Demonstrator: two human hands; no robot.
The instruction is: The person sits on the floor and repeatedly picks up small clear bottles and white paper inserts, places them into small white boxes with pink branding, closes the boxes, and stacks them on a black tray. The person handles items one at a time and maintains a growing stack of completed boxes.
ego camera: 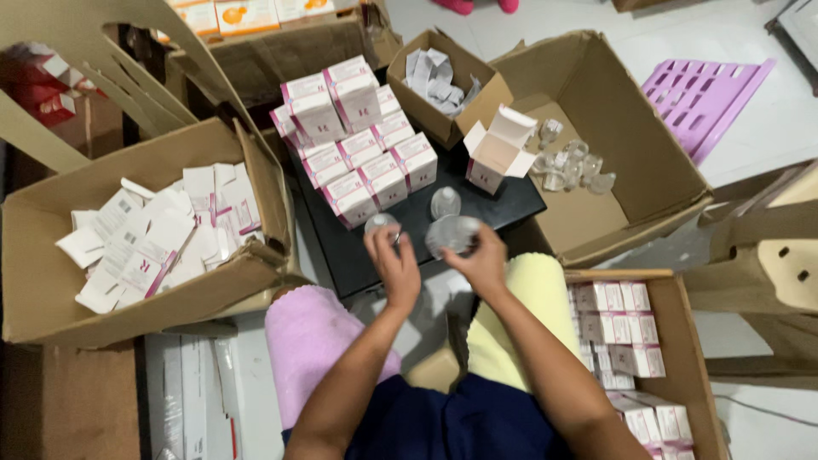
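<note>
My left hand (394, 266) grips a small clear bottle (380, 225) at the near edge of a black tray (503, 204). My right hand (481, 262) holds a second clear bottle (452, 234) beside it. A third clear bottle (445, 202) stands on the tray just beyond my hands. An open white-and-pink carton (498, 152) stands on the tray to the right. A stack of closed white-and-pink cartons (358, 136) fills the tray's far left part.
A cardboard box of flat unfolded cartons (158, 234) sits at left. A big box with loose clear bottles (571, 162) sits at right, a small box of folded paper leaflets (439, 77) behind. Filled cartons (626, 341) lie in a box at lower right. A purple plastic rack (703, 94) lies on the floor.
</note>
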